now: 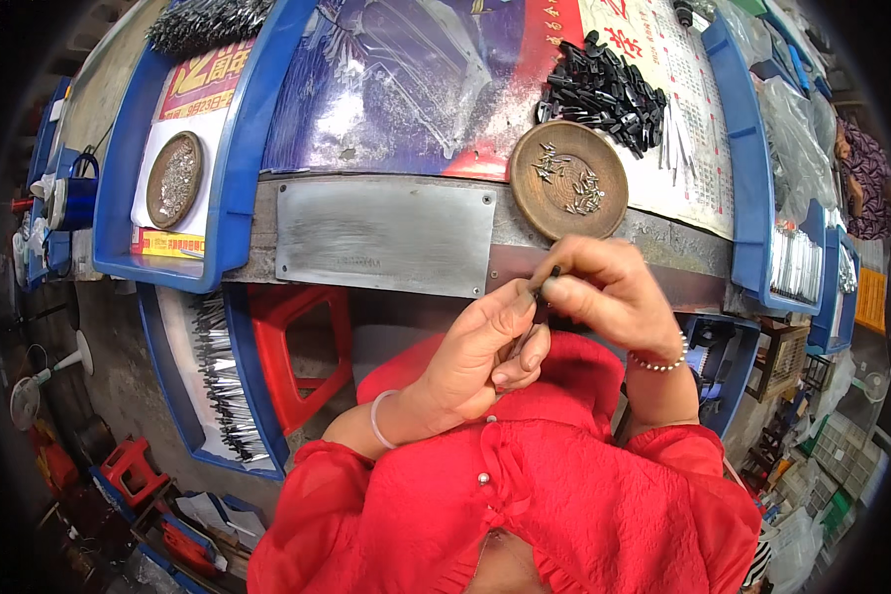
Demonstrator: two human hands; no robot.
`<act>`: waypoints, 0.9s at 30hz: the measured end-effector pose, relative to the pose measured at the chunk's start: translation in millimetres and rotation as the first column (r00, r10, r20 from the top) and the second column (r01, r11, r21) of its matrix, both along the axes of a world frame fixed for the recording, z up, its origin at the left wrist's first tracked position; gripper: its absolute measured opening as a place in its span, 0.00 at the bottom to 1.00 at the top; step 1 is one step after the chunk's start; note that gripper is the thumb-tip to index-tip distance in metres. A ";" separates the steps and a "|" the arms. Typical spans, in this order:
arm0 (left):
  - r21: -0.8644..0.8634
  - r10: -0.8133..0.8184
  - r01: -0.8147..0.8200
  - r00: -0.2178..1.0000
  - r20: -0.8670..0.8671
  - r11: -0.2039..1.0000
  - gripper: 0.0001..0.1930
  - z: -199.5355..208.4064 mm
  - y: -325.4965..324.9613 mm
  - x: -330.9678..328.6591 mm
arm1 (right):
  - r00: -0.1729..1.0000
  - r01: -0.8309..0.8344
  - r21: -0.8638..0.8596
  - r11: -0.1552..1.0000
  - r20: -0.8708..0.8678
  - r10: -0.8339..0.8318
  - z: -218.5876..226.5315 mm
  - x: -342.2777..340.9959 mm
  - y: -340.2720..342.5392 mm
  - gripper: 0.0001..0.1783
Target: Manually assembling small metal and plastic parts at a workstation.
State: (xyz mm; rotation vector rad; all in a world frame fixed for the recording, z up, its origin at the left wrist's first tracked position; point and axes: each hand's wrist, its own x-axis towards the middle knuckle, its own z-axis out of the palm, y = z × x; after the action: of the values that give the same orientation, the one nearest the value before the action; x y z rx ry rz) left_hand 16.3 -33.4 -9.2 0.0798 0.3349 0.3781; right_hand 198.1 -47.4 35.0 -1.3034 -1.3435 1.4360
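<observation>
My left hand (490,342) and my right hand (599,292) meet in front of my chest, just off the bench edge. Between their fingertips is a small black part (543,309), mostly covered by the fingers; its exact kind is hidden. The left fingers are curled round it, and the right thumb and forefinger pinch at its upper end. Just beyond the right hand, a round brown dish (569,168) holds small metal pins. Behind the dish lies a heap of black plastic pieces (604,94), with thin silvery rods (677,144) beside it.
A metal plate (386,238) is fixed along the bench edge. At left, a blue tray (233,188) holds a small oval dish (175,178) of shiny bits. Below it are a tray of black-ended rods (223,376) and a red stool (302,346). Another blue bin (752,198) stands at right.
</observation>
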 end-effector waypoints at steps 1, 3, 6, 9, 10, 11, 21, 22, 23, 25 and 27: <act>0.011 -0.014 0.014 0.999 0.028 1.000 0.15 -1.6 0.1 -0.5 | 0.999 0.000 -0.051 0.999 0.032 0.001 6.1 6.2 5.6 0.07; 0.025 -0.033 0.031 0.998 0.059 0.999 0.15 -1.7 0.1 -0.8 | 0.903 0.093 0.283 0.955 0.381 -0.200 -4.0 16.1 13.1 0.07; -0.009 -0.046 0.047 0.995 0.086 0.999 0.13 -1.3 0.3 -1.4 | 0.688 0.010 0.414 0.910 0.658 -0.307 0.1 30.8 31.9 0.08; -0.008 -0.047 0.048 0.996 0.078 0.999 0.15 -4.1 0.5 -2.8 | 0.557 -0.136 0.419 0.898 0.782 -0.280 -9.0 45.3 51.4 0.07; -0.025 -0.043 0.045 0.996 0.078 0.999 0.15 -4.6 0.4 -3.0 | 0.490 -0.231 0.425 0.875 0.828 -0.272 -12.4 48.1 56.0 0.06; -0.041 -0.038 0.041 0.996 0.078 0.998 0.15 -5.2 0.4 -3.1 | 0.491 -0.232 0.425 0.875 0.828 -0.272 -12.8 49.0 59.1 0.06; -0.097 -0.031 0.041 0.994 0.106 0.994 0.14 -9.5 3.8 -3.2 | 0.322 -0.400 0.296 0.867 0.932 -0.170 -16.1 50.7 69.1 0.06; -0.096 -0.022 0.031 0.995 0.094 0.995 0.15 -9.1 3.9 -3.2 | 0.324 -0.405 0.298 0.864 0.931 -0.168 -16.7 51.7 69.9 0.06; -0.094 -0.013 0.021 0.997 0.082 0.995 0.15 -8.9 4.3 -3.3 | 0.325 -0.408 0.298 0.863 0.931 -0.168 -14.4 51.3 68.3 0.06; -0.090 0.009 -0.003 0.998 0.065 0.996 0.16 -9.0 4.3 -4.7 | 0.640 -0.132 0.393 0.910 0.735 -0.224 -2.5 44.7 58.5 0.03; -0.086 0.019 -0.015 0.999 0.049 0.996 0.16 -9.1 5.5 -4.8 | 0.683 -0.048 0.357 0.933 0.693 -0.231 6.4 37.6 47.6 0.04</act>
State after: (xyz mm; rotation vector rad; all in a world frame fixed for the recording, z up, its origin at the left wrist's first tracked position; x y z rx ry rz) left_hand 11.5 -28.0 -18.3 -0.0161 0.3027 0.3813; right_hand 235.7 0.2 41.4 -1.7429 -1.8954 0.5240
